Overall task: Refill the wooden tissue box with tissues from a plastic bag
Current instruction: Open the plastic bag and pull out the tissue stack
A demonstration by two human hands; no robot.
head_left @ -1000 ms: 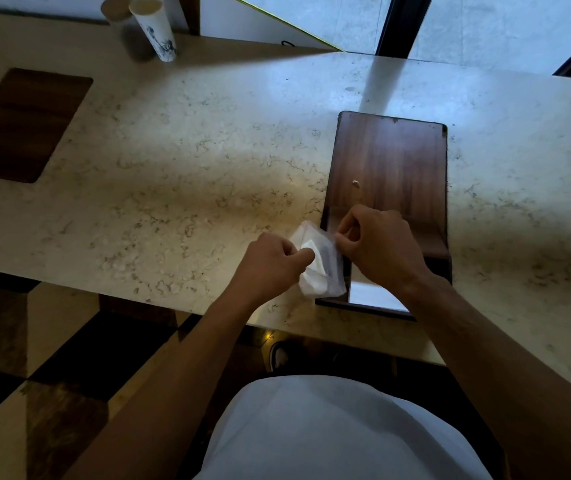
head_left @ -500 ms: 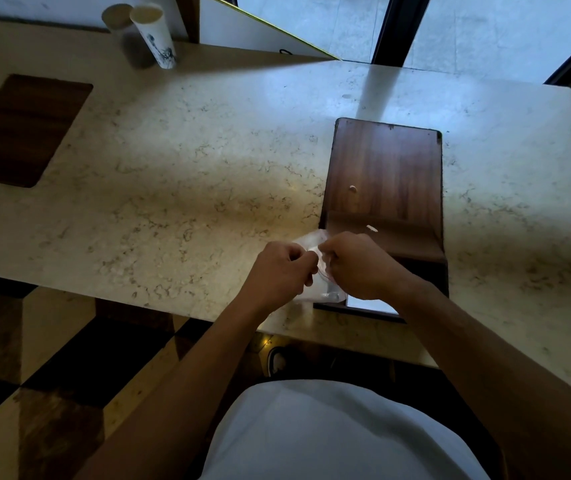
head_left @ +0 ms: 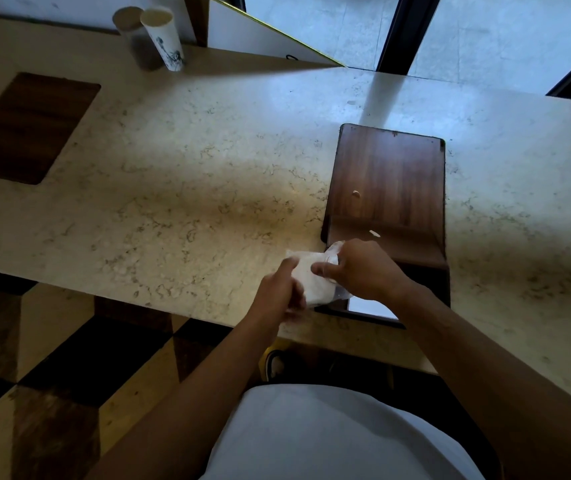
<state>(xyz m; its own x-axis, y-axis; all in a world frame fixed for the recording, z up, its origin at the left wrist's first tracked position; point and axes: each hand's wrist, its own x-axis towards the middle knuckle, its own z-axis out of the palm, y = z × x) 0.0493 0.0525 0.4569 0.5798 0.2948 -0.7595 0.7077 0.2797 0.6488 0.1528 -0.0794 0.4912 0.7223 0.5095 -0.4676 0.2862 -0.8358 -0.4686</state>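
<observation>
A dark wooden tissue box (head_left: 386,188) lies on the marble counter (head_left: 190,202), its sliding bottom panel pulled partly back so a white surface shows at its near end (head_left: 370,308). A white pack of tissues in thin clear plastic (head_left: 313,278) is held just left of the box's near corner. My left hand (head_left: 279,294) grips the pack's near left side. My right hand (head_left: 363,271) pinches the plastic at the pack's right end, over the box's near part.
Two paper cups (head_left: 163,39) stand at the counter's far left. A dark wooden inlay (head_left: 28,126) lies on the left. The counter's near edge runs just below my hands, with checkered floor (head_left: 52,375) beneath. A window frame (head_left: 395,29) is behind.
Both hands have worked at the pack: they closed together over it half a second ago, and now more of the white tissue pack shows between them, drawn left of the box.
</observation>
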